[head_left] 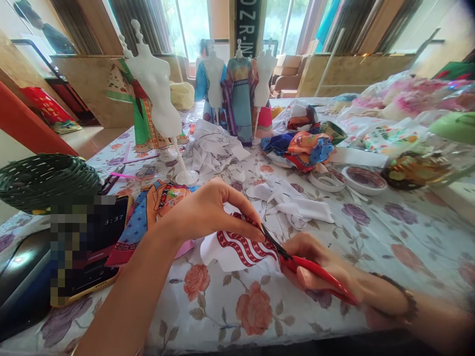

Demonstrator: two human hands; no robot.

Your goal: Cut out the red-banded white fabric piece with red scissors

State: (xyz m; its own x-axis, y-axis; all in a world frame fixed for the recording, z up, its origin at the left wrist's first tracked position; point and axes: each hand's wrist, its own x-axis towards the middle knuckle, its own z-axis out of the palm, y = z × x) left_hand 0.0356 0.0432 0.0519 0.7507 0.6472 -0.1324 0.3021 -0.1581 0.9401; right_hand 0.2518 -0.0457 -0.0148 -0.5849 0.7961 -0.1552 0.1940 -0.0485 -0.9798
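Observation:
My left hand (pixel 218 207) pinches the upper edge of a white piece of fabric (pixel 211 254) printed with wavy red patterned bands (pixel 243 249). In my right hand (pixel 315 257) is a pair of scissors (pixel 322 279) with red handles and dark blades. The blades lie at the right side of the fabric, close to my left fingertips. How far they are apart is hard to make out. Beneath my left forearm, partly hidden, lies a small blue and orange patterned garment (pixel 135 225). White fabric scraps (pixel 297 202) lie just beyond my hands.
A small white mannequin (pixel 156 89) stands behind my left hand, with several more farther back. At left are a dark woven basket (pixel 48 178) and a phone (pixel 100 247). Tape rolls (pixel 363 180) and colourful cloth (pixel 297 148) lie at right on the floral tablecloth (pixel 208 316).

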